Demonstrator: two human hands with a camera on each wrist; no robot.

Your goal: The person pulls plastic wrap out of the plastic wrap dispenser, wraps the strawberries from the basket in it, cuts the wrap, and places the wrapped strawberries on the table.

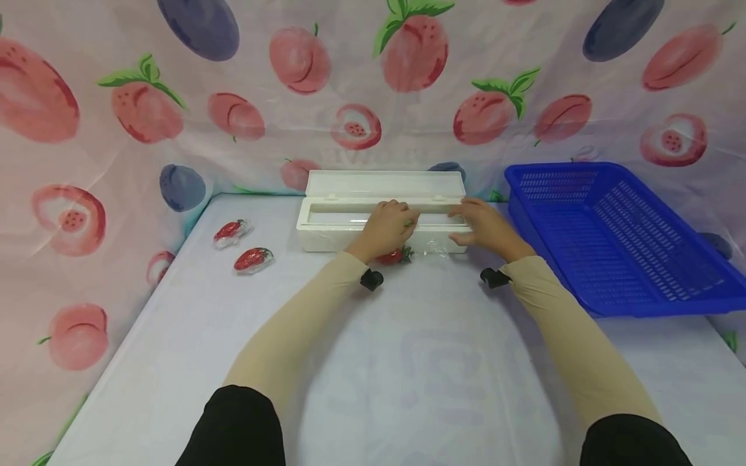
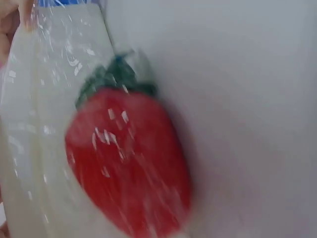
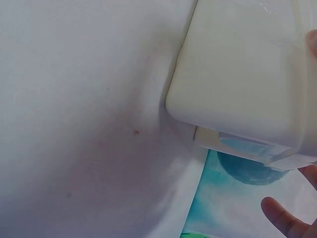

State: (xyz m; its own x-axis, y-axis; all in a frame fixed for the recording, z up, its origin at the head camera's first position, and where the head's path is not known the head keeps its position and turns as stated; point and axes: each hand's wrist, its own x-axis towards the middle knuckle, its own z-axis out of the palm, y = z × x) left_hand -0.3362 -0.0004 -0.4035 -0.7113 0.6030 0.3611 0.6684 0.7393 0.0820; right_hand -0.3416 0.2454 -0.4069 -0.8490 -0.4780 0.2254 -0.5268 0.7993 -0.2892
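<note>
A long white cling film box (image 1: 379, 239) stands at the table's back with its lid (image 1: 384, 184) raised. My left hand (image 1: 387, 226) bends its fingers down over the box's front edge; what lies under the fingertips is hidden, and I cannot tell whether they pinch anything. At the box's right end, my right hand (image 1: 486, 226) has thumb and fingers spread apart, one fingertip (image 3: 312, 42) right at the box. A red strawberry (image 2: 129, 158) with green leaves lies against the box's front, under clear film (image 2: 74, 62) that drapes down from it.
Two film-wrapped red strawberries, one farther back (image 1: 229, 232) and one nearer (image 1: 253, 260), lie on the white-covered table (image 1: 408, 375) to the left. A blue plastic basket (image 1: 618, 304) stands at the right, close to my right hand. Behind hangs a fruit-printed cloth (image 1: 419, 123).
</note>
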